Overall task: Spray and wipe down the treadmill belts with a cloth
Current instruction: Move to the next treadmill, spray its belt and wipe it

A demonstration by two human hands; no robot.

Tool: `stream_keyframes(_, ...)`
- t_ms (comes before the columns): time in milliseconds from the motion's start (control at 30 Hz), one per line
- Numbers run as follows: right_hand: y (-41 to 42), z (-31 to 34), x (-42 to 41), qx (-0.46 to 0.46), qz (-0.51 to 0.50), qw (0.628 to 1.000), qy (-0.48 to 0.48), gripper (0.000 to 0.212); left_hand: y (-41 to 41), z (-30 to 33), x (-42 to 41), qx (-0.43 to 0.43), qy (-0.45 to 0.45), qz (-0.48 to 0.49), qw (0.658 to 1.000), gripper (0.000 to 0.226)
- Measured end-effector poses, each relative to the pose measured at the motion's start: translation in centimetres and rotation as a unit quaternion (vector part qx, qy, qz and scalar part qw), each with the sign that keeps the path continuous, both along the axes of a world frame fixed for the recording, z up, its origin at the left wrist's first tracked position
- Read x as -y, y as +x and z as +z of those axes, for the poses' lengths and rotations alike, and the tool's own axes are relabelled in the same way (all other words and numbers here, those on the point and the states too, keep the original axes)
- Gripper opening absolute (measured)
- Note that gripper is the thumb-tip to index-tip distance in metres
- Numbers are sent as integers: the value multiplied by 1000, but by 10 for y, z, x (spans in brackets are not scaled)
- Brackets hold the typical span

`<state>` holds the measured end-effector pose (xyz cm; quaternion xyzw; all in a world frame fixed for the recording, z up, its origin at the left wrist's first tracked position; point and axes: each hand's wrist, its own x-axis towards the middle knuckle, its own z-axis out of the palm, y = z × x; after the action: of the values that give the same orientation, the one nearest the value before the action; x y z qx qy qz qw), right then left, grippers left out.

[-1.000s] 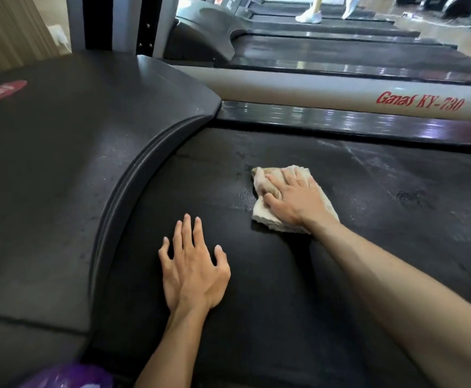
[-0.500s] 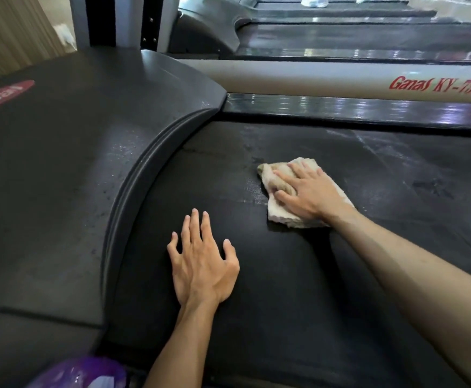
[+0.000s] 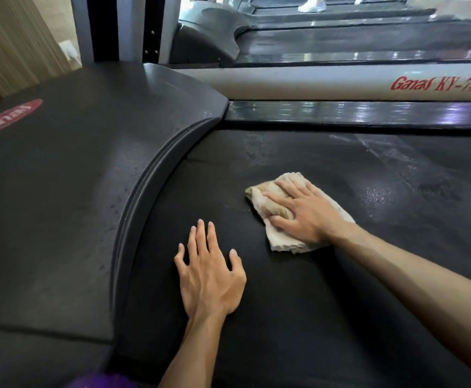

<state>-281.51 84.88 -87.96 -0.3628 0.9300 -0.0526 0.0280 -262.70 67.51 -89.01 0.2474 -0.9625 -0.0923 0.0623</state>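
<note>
The black treadmill belt (image 3: 326, 317) fills the lower right of the head view, with damp streaks at the far right. A beige folded cloth (image 3: 279, 239) lies on it. My right hand (image 3: 304, 211) presses flat on the cloth with straight fingers. To the left of the cloth, my left hand (image 3: 209, 273) rests flat on the bare belt, fingers spread. No spray bottle shows clearly.
The dark motor cover (image 3: 74, 191) with a red logo curves along the belt's left end. A glossy side rail (image 3: 354, 113) and a white frame marked Ganas KY-730 (image 3: 312, 82) border the far side. More treadmills (image 3: 368, 37) stand beyond. Something purple (image 3: 102, 382) sits at the bottom edge.
My right hand has slid the cloth toward me and slightly right along the belt. My left hand stays planted; the view has tilted a little.
</note>
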Motion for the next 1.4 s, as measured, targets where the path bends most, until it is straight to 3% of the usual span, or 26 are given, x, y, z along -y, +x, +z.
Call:
stream_keyframes(133,-24,4,26,-10,-114,993,14,71,0,-1,-1,-1,-10,0,1000,80)
stream_keyframes(233,-15,11,74,-46,-126,990,33,62,-1,-2,0,2,-9,0,1000,80)
stream_keyframes(367,-2,8,101,14,-11,1000,16,77,0,-1,0,6,-11,-2,1000,79)
stream_keyframes(500,-4,8,44,12,110,994,2,81,0,-2,0,6,-13,-1,1000,80)
stream_keyframes(600,-22,10,19,15,65,997,26,87,-1,-2,0,1,-10,0,1000,80)
stream_keyframes(700,-38,14,48,1,-21,999,31,94,-1,-4,1,-2,-6,-2,1000,80)
stream_keyframes(833,-29,14,109,16,-56,998,-2,67,-1,-4,1,-10,-1,-3,1000,81)
stream_keyframes(1067,4,9,76,57,126,988,-76,51,-1,-3,1,-9,-2,-4,1000,83)
stream_keyframes(1233,-37,5,56,8,24,999,-30,74,0,-3,-1,-23,5,-2,1000,83)
stream_keyframes(1400,-59,4,134,18,-78,997,-13,59,0,-2,-1,-23,12,-4,1000,82)
